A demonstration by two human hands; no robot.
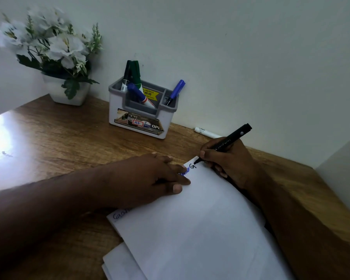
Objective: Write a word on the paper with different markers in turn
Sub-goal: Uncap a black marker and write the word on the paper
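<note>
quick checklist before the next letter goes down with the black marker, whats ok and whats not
1. Black marker gripped in right hand: ok.
2. Tip on the paper, just after the black "G": ok.
3. Left hand pressing the sheet flat: ok.
4. Blank space to the right of the "G": not ok, the letter sits near the sheet's corner.
5. Blue writing clear of the fingers: not ok, the left hand partly covers it.
6. Other markers ready in the holder: ok.
</note>
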